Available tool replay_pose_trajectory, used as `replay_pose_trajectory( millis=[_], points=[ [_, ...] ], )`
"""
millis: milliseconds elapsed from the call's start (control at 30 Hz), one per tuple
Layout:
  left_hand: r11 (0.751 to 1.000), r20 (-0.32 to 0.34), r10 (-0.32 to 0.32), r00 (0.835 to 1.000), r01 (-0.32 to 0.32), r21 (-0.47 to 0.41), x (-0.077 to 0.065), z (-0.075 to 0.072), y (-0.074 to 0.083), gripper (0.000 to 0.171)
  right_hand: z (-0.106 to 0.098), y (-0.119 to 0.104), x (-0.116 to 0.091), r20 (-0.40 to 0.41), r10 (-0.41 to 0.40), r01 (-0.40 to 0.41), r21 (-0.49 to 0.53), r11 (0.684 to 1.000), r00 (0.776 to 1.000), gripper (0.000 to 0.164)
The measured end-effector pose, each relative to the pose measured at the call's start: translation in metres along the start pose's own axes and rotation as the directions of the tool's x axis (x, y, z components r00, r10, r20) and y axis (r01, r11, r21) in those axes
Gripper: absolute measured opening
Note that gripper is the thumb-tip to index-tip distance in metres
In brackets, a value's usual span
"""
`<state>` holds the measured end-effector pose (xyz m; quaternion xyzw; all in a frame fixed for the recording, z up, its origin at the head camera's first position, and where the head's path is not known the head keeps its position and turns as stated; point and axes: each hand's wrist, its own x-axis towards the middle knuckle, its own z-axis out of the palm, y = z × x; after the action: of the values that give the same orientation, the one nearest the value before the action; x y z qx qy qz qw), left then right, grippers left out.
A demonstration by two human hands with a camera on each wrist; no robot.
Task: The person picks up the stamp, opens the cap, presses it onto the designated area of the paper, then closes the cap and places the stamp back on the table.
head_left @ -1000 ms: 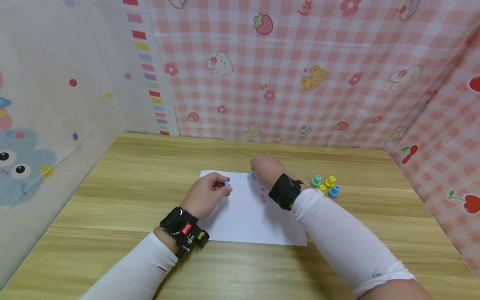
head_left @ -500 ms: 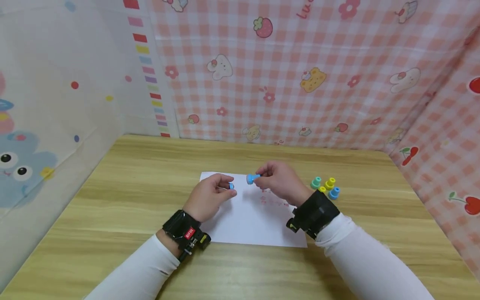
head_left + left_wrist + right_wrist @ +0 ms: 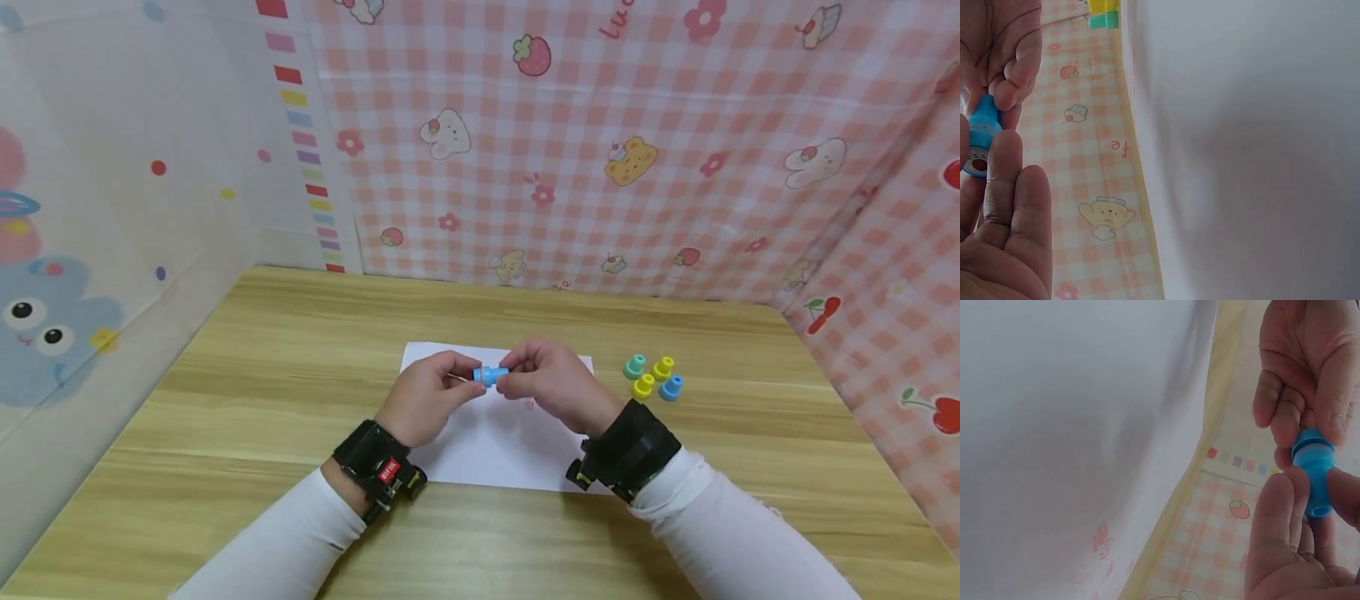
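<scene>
Over the white paper [image 3: 495, 450], both hands meet at a small blue toy stamp [image 3: 492, 377] held on its side. My left hand [image 3: 423, 400] pinches its blue cap [image 3: 1308, 435], which bears a small printed face in the left wrist view. The narrower handle end is between the thumb and fingers of my right hand [image 3: 562, 387]. In the right wrist view the cap sits at or against the stamp's wide end, with a thin line between them. Whether it is fully seated I cannot tell.
Right of the paper stand several capped-looking stamps: a green one [image 3: 634, 366], two yellow ones, one of them the nearer yellow stamp [image 3: 642, 386], and a blue one [image 3: 671, 387]. Red prints [image 3: 1102, 540] mark the paper. A patterned cloth [image 3: 480, 167] hangs behind the wooden table [image 3: 315, 325].
My right hand has lifted the stamp off the paper, turned it sideways and brought it left to the cap. The left hand, holding the cap, has shifted slightly right.
</scene>
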<state>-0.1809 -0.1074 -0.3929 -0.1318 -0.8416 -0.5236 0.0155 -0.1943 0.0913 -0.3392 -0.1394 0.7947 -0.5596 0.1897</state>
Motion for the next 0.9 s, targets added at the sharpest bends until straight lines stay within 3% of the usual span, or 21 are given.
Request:
replay_pose_trajectory(
  millis=[267, 600, 900],
  points=[
    [1.0, -0.002, 0.008, 1.0, -0.008, 0.027, -0.003, -0.003, -0.001, 0.02, 0.003, 0.026, 0.015, -0.011, -0.028, 0.028, 0.01, 1.0, 1.0, 0.019],
    [0.998, -0.004, 0.06, 0.998, -0.061, -0.032, -0.005, -0.006, 0.004, 0.015, 0.009, 0.022, 0.01, -0.027, -0.042, 0.044, 0.084, 0.995, 0.999, 0.014],
    [0.99, 0.022, 0.075, 0.997, -0.072, -0.12, -0.002, 0.003, 0.008, 0.017, 0.005, 0.026, 0.002, -0.075, -0.045, 0.05, 0.068, 0.996, 0.996, 0.013]
  ],
)
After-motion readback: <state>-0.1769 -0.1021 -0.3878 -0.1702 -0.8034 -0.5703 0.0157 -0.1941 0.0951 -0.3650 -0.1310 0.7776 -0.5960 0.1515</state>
